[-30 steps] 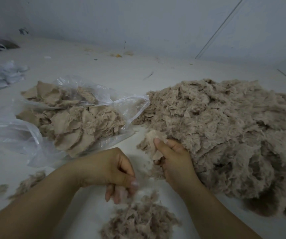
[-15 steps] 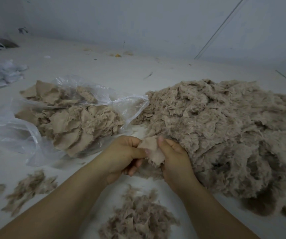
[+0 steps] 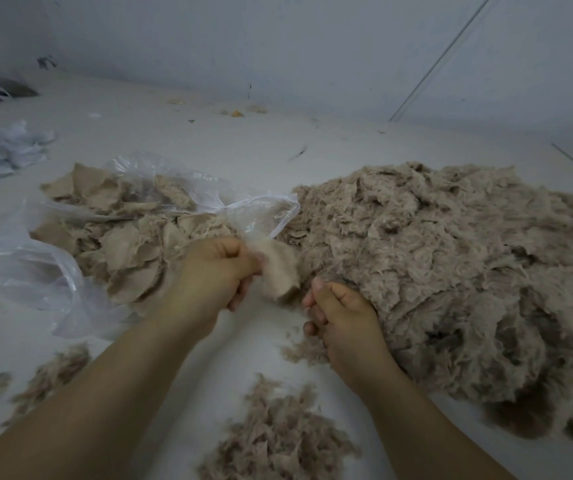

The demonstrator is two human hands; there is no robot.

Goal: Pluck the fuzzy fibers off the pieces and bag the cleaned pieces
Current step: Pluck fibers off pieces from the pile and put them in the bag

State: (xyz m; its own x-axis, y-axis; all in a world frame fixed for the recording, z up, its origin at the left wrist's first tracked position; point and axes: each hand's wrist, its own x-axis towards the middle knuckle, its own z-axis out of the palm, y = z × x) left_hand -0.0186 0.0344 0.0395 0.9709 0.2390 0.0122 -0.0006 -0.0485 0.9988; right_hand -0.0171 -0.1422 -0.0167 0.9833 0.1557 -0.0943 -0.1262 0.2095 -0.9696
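Observation:
My left hand (image 3: 214, 271) pinches a small beige piece (image 3: 280, 270) that hangs just in front of the clear plastic bag (image 3: 257, 216). The bag lies open on its side at the left and holds several smooth beige pieces (image 3: 129, 244). My right hand (image 3: 338, 315) is lower, its fingers curled, at the near edge of the big heap of fuzzy pieces (image 3: 451, 258); a tuft of fibers (image 3: 304, 351) lies right under it, and whether the fingers hold any I cannot tell. A pile of plucked fluff (image 3: 278, 441) lies between my forearms.
Smaller tufts of fluff (image 3: 49, 372) lie on the white surface at the lower left. Crumpled white plastic bags (image 3: 1, 150) sit at the far left. A wall rises behind the surface, with small scraps (image 3: 236, 112) along its foot.
The piece passed from my right hand to my left, which carried it up toward the bag's mouth. My right hand dropped down and back to the heap's edge.

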